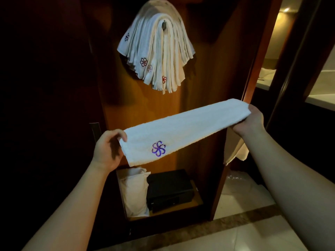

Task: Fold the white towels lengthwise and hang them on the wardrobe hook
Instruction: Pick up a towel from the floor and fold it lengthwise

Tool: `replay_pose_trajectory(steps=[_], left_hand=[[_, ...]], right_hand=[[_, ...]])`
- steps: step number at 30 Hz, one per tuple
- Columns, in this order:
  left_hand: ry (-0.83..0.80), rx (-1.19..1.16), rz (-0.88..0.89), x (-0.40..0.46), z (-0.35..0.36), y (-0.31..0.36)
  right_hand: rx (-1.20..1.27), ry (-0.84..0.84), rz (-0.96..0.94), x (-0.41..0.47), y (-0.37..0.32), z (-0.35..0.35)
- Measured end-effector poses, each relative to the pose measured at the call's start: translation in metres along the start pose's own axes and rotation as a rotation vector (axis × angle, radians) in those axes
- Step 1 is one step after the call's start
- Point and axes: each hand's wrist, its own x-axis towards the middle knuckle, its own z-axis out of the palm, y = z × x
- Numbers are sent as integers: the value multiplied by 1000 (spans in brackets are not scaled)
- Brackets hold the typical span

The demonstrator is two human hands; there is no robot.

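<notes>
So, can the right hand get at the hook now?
Probably not at once: the right hand grips one end of the folded towel, and the hook above is almost buried under hung towels. Nothing else blocks the way.

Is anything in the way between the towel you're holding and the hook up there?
Nothing stands in the open space between the folded towel, held by the left hand and right hand, and the hook. But the hook already carries a thick bunch of hung towels covering most of it.
</notes>
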Motion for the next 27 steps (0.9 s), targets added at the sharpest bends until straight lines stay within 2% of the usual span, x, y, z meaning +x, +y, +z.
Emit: replay_pose_trajectory(steps=[2, 4, 8, 12, 16, 21, 23, 25, 27], left_hand=[[80, 85, -69, 3, 0, -14], [95, 121, -155, 5, -2, -32], [195, -24, -343, 7, -3, -69], [279, -70, -469, 10, 11, -106], [317, 44, -548, 11, 28, -135], [277, 252, -673, 16, 50, -140], [302, 336, -636, 18, 64, -129], [409, 331, -418, 16, 81, -111], [421, 226, -160, 7, 108, -82]], right_hand=[[32, -16, -2, -2, 2, 2], [70, -19, -4, -3, 2, 5], [120, -13, 6, -7, -2, 21], [165, 43, 26, -26, -3, 55], [59, 11, 41, -49, 4, 93], [-194, -201, 1, -68, 21, 120], [-277, -265, 0, -76, 28, 130], [-391, -304, -40, -79, 35, 141], [-525, -326, -87, -85, 42, 150]])
